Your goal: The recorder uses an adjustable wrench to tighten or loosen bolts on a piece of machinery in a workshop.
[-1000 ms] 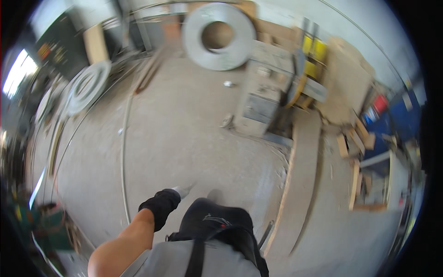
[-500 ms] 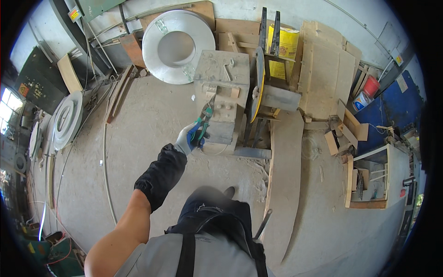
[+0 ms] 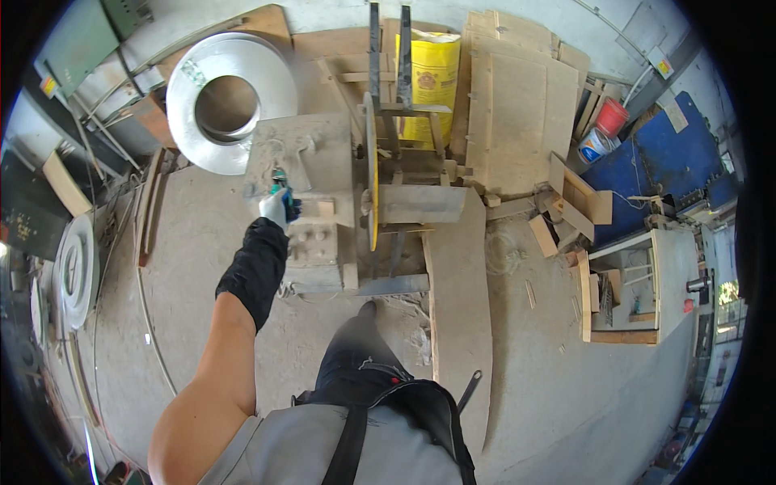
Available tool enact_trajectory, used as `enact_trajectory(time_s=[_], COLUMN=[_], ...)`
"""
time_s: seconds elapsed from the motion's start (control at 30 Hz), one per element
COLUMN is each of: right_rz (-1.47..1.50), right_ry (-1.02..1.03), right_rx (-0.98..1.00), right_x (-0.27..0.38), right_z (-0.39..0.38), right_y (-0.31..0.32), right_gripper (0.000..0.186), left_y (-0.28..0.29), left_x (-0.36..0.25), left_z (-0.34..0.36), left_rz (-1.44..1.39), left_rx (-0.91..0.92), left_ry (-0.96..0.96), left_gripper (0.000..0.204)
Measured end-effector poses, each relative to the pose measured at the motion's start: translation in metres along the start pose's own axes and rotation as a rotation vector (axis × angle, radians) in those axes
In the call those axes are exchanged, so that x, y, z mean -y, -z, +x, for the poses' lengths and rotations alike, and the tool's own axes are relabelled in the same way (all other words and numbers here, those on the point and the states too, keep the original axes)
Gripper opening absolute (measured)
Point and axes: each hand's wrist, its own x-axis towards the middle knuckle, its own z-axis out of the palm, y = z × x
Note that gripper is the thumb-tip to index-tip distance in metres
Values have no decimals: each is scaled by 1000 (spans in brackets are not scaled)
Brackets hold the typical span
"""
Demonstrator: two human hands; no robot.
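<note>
My left hand (image 3: 276, 208), in a white and blue glove with a black sleeve cover above it, is closed on green-handled tin snips (image 3: 280, 179). The snips are over the top of a dusty grey metal machine block (image 3: 326, 166); I cannot tell whether they touch it. A small wooden block (image 3: 325, 208) lies just right of the hand. Rows of round knobs (image 3: 314, 242) show on the lower step nearer me. To the right, a yellow-edged disc (image 3: 373, 174) stands upright beside the block. My right hand is out of sight.
A large ring-shaped coil of shiny metal strip (image 3: 187, 133) leans behind the block. A yellow sack (image 3: 432, 77) and cardboard sheets (image 3: 517, 113) stand at the back. A long board (image 3: 461, 299) lies right of my legs. A wooden-framed cabinet (image 3: 675, 283) is farther right.
My left hand has moved forward with the tin snips, from the block's near step to its top. I have stepped closer, and the view has shifted right.
</note>
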Motion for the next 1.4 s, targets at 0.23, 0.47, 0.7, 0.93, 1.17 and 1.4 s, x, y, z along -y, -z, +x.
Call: enact_trajectory(time_s=[0.23, 0.47, 0.7, 0.93, 1.17, 1.4], right_rz=[112, 149, -363, -1426, -1834, -1775], right_ry=[-50, -56, 554, 1128, 1559, 2177], right_rx=[-88, -45, -112, 253, 708, 1076], right_x=[137, 242, 399, 666, 756, 763], right_z=[-98, -63, 118, 170, 45, -74], right_y=[-5, 35, 69, 13, -34, -108], right_gripper=[17, 18, 18, 23, 22, 23], left_y=[-5, -7, -191, -412, -447, -377], left_x=[-17, -67, -53, 66, 148, 150], left_z=[109, 101, -89, -284, -393, -435], left_rz=[312, 2191, 1717, 1523, 1636, 1304], left_rx=[-112, 153, -315, 505, 605, 231], left_ry=[130, -477, -507, -734, -142, 139], left_gripper=[27, 45, 42, 31, 48, 35])
